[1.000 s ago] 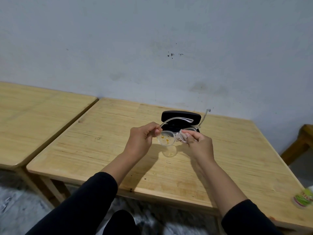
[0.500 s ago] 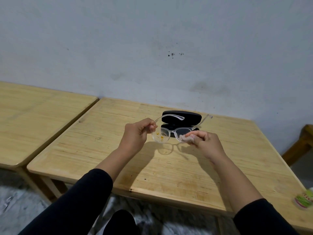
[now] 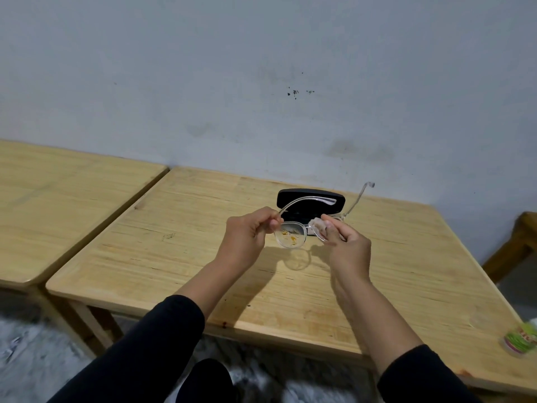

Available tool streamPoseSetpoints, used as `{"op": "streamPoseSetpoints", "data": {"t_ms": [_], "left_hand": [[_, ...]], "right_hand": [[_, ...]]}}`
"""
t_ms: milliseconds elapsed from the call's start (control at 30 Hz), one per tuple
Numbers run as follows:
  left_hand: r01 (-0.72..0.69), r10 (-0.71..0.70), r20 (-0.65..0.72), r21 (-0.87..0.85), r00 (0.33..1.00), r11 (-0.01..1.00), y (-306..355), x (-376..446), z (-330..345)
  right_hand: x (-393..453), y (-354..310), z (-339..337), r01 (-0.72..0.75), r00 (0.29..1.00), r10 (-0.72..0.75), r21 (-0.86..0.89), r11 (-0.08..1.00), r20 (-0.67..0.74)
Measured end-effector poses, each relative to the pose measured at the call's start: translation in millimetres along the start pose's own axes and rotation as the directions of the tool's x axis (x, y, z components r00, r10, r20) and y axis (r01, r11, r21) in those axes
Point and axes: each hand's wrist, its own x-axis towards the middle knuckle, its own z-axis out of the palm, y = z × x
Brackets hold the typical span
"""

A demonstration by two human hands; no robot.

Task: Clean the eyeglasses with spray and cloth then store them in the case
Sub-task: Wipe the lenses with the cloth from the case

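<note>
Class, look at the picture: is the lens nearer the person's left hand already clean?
No: yellow smears still cover that lens of the eyeglasses.

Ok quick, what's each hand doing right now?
Left hand: closed, pinching the eyeglasses at the frame's left corner.
Right hand: closed, pinching a small cloth against the other lens.

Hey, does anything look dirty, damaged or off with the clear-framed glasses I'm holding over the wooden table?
Yes. The lens of the clear-framed eyeglasses nearest the left hand carries yellow-orange specks and smears. The right hand presses a small pale cloth on the other lens. Nothing looks broken.
</note>
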Motion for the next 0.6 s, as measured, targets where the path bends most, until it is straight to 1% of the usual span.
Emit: {"op": "streamPoseSetpoints", "data": {"t_ms": [67, 133, 200, 333, 433, 533, 600], "left_hand": [[0.014, -0.014, -0.01, 0.009, 1.0, 1.0, -1.1, 1.7, -2.1], [0.036, -0.036, -0.012, 0.0, 0.999, 0.999, -2.6, 3.3, -4.5], [0.057, -0.057, -0.011, -0.003, 0.998, 0.998, -1.9, 5.0, -6.9], [0.098, -0.099, -0.042, -0.024, 0.994, 0.995, -4.7, 10.1, -11.2], [0.113, -0.113, -0.053, -0.02, 0.992, 0.993, -8.0, 9.8, -13.1], [0.133, -0.134, -0.078, -0.019, 0.988, 0.991, -11.7, 7.8, -14.0], [0.148, -0.15, -0.1, -0.019, 0.984, 0.989, -13.2, 6.6, -12.4]], "right_hand": [[1.9, -2.1, -6.6, -0.025, 0.99, 0.026, -0.012, 1.0, 0.142], [2.8, -5.7, -12.9, -0.059, 0.964, 0.05, 0.026, 0.998, 0.263], [3.3, -9.5, -18.6, -0.068, 0.941, 0.058, 0.019, 0.998, 0.334], [4.6, -13.6, -23.5, -0.093, 0.897, 0.097, -0.03, 0.995, 0.432], [5.9, -12.1, -24.3, -0.102, 0.906, 0.102, -0.021, 0.995, 0.412], [3.5, -4.9, -23.6, -0.214, 0.934, 0.163, 0.134, 0.968, 0.317], [-3.0, -1.2, -19.6, -0.289, 0.929, 0.215, 0.226, 0.93, 0.301]]}}
